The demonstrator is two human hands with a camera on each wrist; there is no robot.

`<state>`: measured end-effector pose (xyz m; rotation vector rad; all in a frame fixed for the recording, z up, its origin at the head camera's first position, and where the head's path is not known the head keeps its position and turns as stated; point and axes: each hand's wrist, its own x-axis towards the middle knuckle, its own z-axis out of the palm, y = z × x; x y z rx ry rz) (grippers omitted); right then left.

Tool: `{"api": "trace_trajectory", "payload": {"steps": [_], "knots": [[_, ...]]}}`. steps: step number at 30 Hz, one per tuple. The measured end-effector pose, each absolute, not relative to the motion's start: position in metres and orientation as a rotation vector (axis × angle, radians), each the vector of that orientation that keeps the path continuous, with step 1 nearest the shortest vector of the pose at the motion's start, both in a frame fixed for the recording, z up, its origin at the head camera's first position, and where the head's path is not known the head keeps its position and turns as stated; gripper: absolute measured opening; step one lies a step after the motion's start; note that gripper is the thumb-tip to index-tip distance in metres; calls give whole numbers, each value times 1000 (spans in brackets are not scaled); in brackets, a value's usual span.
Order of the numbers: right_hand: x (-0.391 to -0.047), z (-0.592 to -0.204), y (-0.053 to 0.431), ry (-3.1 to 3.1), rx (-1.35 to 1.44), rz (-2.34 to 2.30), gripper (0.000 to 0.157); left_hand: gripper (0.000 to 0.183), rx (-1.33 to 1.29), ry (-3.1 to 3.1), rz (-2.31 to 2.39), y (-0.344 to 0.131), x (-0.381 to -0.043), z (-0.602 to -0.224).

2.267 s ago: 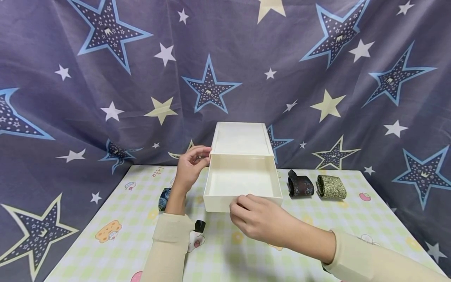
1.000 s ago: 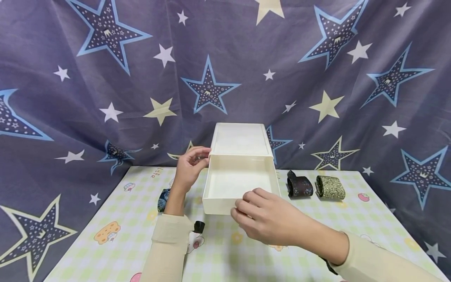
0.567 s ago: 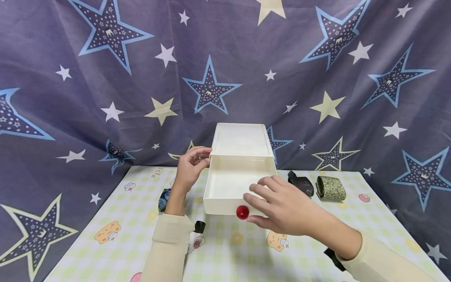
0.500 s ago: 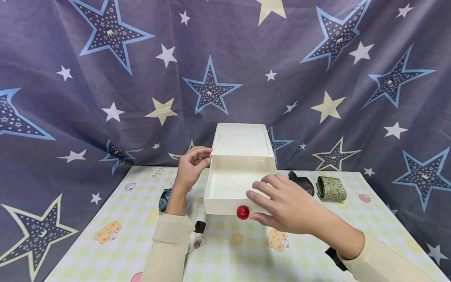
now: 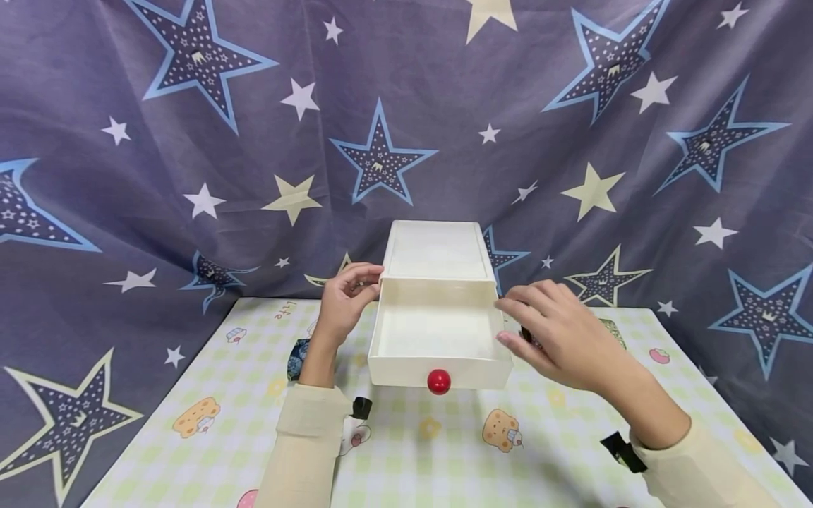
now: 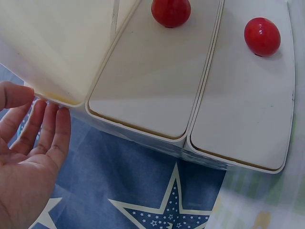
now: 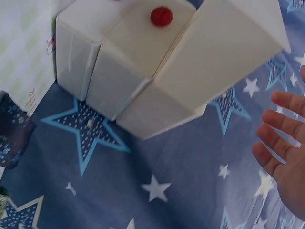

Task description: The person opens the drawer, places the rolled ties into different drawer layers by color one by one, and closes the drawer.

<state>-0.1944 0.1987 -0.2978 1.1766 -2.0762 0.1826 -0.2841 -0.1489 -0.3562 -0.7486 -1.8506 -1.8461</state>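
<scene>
Touching cabinet [image 5: 438,248], left fingers [image 6: 58,136]; drawer [image 5: 406,370] open; lower drawers' [image 6: 147,86] contents hidden.

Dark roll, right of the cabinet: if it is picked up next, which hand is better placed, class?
Probably the right hand: it holds nothing and mostly covers the dark roll in the head view, so looks close. The left hand touches the cabinet on the opposite side.

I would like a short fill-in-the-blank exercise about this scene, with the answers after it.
The round knob on the open drawer is coloured ____.
Below the open drawer sit ____ closed drawers.
The hand gripping the white cabinet is the ____ one.
The large shapes printed on the backdrop are ____.
Missing words: red; two; left; stars.
</scene>
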Motion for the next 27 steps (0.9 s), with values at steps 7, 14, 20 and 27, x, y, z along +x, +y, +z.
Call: {"api": "trace_trajectory", "payload": {"steps": [7,14,20,27], "knots": [[-205,-298,226,-2134,1062,237,47,29,-753,-1855,-1832,-149,-284,-356],[-215,-303,250,-2205,939,266,37,29,-745,-1862,-1840,-150,-283,-355],[-226,-311,270,-2322,827,289,39,28,-737,-1869,-1828,-152,-292,-363],[-237,-319,292,-2461,728,293,43,29,-735,-1869,-1824,-155,-303,-373]]}}
